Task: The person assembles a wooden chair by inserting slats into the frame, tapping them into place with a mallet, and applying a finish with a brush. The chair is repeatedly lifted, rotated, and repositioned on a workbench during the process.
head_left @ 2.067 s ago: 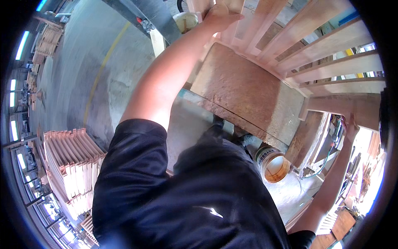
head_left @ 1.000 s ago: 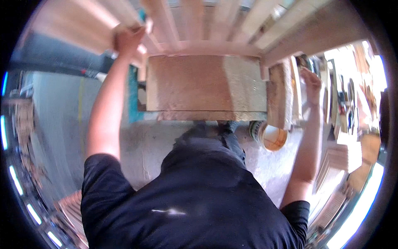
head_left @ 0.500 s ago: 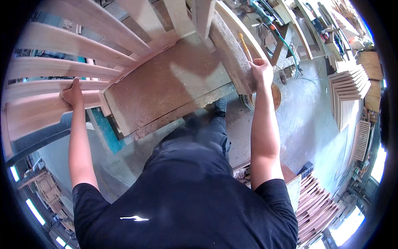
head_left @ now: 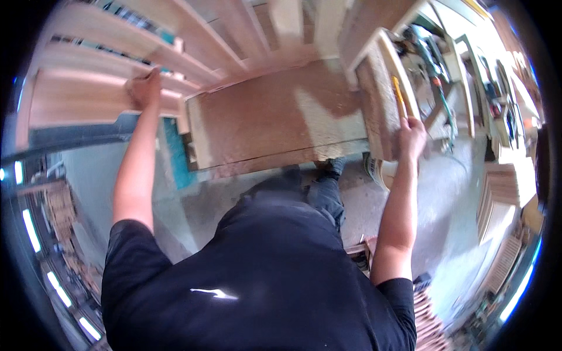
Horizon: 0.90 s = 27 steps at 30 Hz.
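My left hand (head_left: 144, 89) is closed around a pale wooden slat (head_left: 111, 73) on the left of a large slatted wooden frame (head_left: 175, 36). The fingers are partly blurred. My right hand (head_left: 412, 138) grips a thin yellow stick-like tool (head_left: 398, 93), which points away from me; its kind is too small to make out. That hand is beside a thick, rough wooden block (head_left: 379, 108), and I cannot tell whether it touches it. Between my hands lies a broad brown board (head_left: 252, 117) with a worn near edge, and the frame's slats fan out beyond it.
A teal support (head_left: 177, 153) shows under the board's left corner. Power tools with a teal hose (head_left: 449, 114) lie on a bench at the right. A round bucket (head_left: 381, 172) stands on the floor near my right forearm. Stacked wooden parts (head_left: 499, 202) lean farther right.
The view has turned, so the frame, board and both arms appear farther right. My left hand remains on the slats, and my right hand still holds the yellow tool beside the block.
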Each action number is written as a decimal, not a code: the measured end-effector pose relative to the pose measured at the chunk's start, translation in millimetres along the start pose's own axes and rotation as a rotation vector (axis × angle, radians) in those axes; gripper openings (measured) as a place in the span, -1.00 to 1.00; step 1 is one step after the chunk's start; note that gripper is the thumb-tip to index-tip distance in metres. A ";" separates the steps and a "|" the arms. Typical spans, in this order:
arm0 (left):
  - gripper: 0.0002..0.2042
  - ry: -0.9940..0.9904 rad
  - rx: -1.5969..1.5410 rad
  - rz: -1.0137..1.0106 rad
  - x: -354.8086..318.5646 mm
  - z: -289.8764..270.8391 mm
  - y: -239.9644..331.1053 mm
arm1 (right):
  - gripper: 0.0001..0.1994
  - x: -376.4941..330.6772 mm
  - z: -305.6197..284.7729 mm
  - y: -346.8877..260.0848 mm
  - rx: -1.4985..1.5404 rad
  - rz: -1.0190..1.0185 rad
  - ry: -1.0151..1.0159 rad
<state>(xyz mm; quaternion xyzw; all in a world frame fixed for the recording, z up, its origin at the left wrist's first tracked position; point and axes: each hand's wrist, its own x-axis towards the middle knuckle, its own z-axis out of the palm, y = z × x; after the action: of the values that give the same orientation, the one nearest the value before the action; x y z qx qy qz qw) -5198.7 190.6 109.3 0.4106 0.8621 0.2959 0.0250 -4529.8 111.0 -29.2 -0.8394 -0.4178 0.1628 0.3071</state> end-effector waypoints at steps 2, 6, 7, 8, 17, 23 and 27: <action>-0.55 0.170 0.014 0.096 -0.6 3.1 -9.8 | -0.73 2.9 -2.0 -2.2 -0.112 -0.030 -0.032; -0.61 0.050 -0.395 0.177 12.8 15.1 -40.2 | -0.71 7.1 -2.3 -7.2 -0.102 0.001 -0.115; -0.63 0.054 -0.360 0.164 5.8 13.3 -26.3 | -0.71 9.3 0.6 1.2 -0.131 -0.024 -0.097; -0.65 0.065 -0.328 0.156 1.9 9.8 -14.2 | -0.70 11.0 0.2 5.1 -0.087 -0.002 -0.113; -0.64 0.096 -0.431 0.246 4.8 11.4 -26.4 | -0.69 13.0 3.2 3.6 -0.009 0.025 -0.162; -0.59 0.120 -0.426 0.259 5.1 12.2 -24.9 | -0.68 20.8 10.3 19.0 0.038 0.038 -0.144; -0.57 0.146 -0.425 0.257 6.4 14.3 -25.6 | -0.69 26.2 12.2 29.6 0.076 0.030 -0.169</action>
<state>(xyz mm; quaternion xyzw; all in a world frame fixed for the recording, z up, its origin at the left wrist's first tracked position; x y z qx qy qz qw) -5216.6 189.7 85.1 0.4799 0.7209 0.4998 0.0106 -4502.8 122.9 -58.2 -0.8166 -0.4231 0.2534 0.2999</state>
